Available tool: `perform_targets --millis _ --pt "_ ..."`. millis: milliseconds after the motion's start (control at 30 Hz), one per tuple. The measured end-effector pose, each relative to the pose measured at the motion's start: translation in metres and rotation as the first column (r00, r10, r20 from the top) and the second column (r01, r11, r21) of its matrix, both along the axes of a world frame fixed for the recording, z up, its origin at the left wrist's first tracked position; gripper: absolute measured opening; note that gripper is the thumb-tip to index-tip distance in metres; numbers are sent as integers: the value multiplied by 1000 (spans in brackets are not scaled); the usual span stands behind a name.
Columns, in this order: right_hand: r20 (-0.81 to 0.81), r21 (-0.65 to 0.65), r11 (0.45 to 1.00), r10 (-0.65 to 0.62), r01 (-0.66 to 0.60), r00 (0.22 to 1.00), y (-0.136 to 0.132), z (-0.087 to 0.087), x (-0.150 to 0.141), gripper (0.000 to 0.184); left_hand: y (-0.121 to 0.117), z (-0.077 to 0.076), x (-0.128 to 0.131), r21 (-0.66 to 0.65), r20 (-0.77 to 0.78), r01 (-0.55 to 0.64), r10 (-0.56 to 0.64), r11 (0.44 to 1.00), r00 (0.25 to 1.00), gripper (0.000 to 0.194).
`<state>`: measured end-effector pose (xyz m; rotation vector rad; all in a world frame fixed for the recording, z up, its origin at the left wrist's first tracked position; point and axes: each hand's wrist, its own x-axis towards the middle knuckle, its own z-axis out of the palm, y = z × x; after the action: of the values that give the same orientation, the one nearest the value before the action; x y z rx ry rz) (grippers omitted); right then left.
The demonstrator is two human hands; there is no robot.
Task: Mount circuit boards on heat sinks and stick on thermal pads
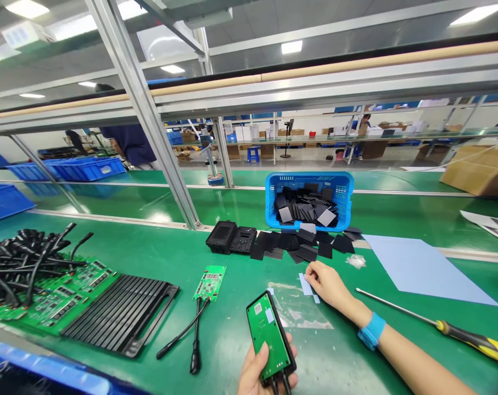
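Observation:
My left hand (261, 370) is closed around the lower end of a black casing with a green circuit board (268, 334) set in it, tilted up off the green table (191, 334). My right hand (329, 284), with a blue wristband, reaches forward. Its fingers are curled, pinching a small pale blue strip (305, 285) that lies on a clear plastic bag (298, 312). Just beyond lie several black square heat sinks (306, 244), spilled in front of a blue basket (308, 198) filled with more of them.
A screwdriver (438, 325) with a yellow-black handle lies at right, beside a pale blue sheet (421, 269). A green board with black cables (205, 299), a black finned plate (123, 311), more green boards (59, 299), black cables (22, 260) and two black housings (231, 238) lie to the left. A person stands behind the rack.

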<state>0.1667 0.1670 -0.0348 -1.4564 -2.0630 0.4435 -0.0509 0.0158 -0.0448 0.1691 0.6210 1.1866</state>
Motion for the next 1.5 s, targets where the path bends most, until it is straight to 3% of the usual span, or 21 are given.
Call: perform_targets --millis 100,300,533,633,767,967,1500 --pt "-68 -44 999 7 -10 998 -1 2 2 11 0 8 10 -57 -112 -31 24 998 993 13" --pt "-272 -146 987 21 -63 962 -5 11 9 20 0 6 23 26 -234 -20 26 999 972 36" --pt "-419 -267 919 161 -290 893 -55 63 9 31 -2 -3 27 128 -255 26 7 991 967 73" --pt "-415 -322 870 224 -372 882 -81 73 5 25 -2 0 28 153 -263 37 5 988 965 80" --pt "-364 -330 862 261 -386 894 -99 64 -1 19 -3 5 29 182 -271 47 4 982 963 73" --pt "-320 -315 876 264 -365 910 -98 48 -4 15 -4 7 29 202 -307 55 10 978 952 64" --pt "-259 -242 920 246 -309 934 -98 49 -10 11 -5 8 30 186 -329 64 1 981 944 60"
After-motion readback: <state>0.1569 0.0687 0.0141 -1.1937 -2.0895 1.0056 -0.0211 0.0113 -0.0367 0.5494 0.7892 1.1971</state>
